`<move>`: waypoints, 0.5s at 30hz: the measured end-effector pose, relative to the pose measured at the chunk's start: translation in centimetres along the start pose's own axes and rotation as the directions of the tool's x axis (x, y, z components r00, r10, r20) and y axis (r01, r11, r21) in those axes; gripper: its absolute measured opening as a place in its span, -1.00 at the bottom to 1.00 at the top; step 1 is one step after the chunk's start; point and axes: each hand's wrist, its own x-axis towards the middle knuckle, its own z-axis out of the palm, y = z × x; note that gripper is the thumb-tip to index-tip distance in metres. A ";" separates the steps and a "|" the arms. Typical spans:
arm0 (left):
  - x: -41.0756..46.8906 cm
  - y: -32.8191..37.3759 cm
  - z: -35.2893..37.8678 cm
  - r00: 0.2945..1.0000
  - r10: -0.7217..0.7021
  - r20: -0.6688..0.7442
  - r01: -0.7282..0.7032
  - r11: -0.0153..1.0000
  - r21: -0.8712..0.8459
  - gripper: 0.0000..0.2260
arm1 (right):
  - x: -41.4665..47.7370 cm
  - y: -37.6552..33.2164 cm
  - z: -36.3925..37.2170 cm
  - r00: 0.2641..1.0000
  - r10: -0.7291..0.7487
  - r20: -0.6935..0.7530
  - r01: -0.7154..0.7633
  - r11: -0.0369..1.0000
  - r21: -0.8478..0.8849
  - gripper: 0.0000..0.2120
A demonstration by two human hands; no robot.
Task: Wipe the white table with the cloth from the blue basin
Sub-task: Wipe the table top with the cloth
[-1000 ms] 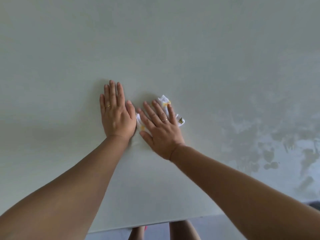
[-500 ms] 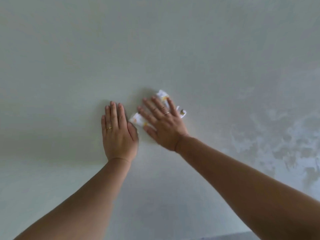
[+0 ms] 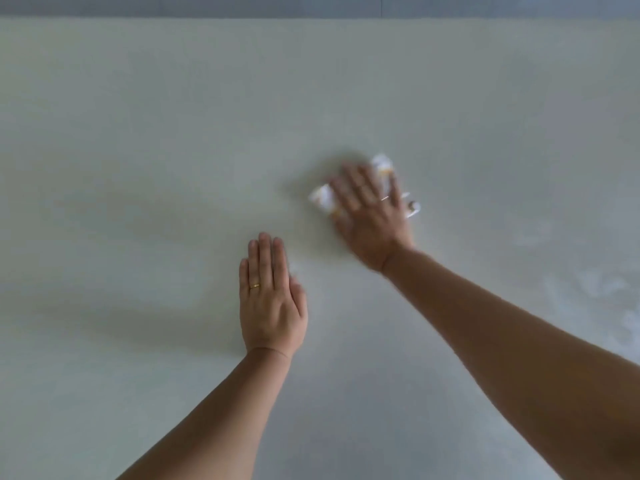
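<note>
Right hand (image 3: 372, 216) flat, fingers spread, pressing down on cloth (image 3: 323, 199), not pinching it. Hand blurry. Cloth bunched up, white with yellowish bits, sits mid white table (image 3: 138, 133), closer to far edge than near one. Left hand (image 3: 272, 299) open, palm down on bare tabletop, holding nothing, ring (image 3: 255, 286) on finger. Pale smears toward right edge.

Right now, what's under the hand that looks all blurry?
Under the right hand is the white cloth, pressed flat on the white table. Its ends stick out on both sides; the middle is covered by the palm.
</note>
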 end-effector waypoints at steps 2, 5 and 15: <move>0.0 0.1 -0.1 1.000 -0.002 0.002 0.002 1.000 -0.017 -0.48 | 1.8 1.6 -0.1 0.927 0.374 -0.030 -0.368 0.923 0.116 -0.49; 0.0 0.1 -0.1 1.000 -0.008 0.017 0.008 1.000 -0.027 -0.49 | 1.7 -3.1 0.2 0.875 0.482 -0.037 -0.473 0.869 0.142 -0.46; 0.0 -0.1 0.0 1.000 0.005 0.030 -0.004 1.000 -0.013 -0.48 | 5.8 3.4 -0.9 0.953 0.300 -0.045 -0.294 0.950 0.105 -0.49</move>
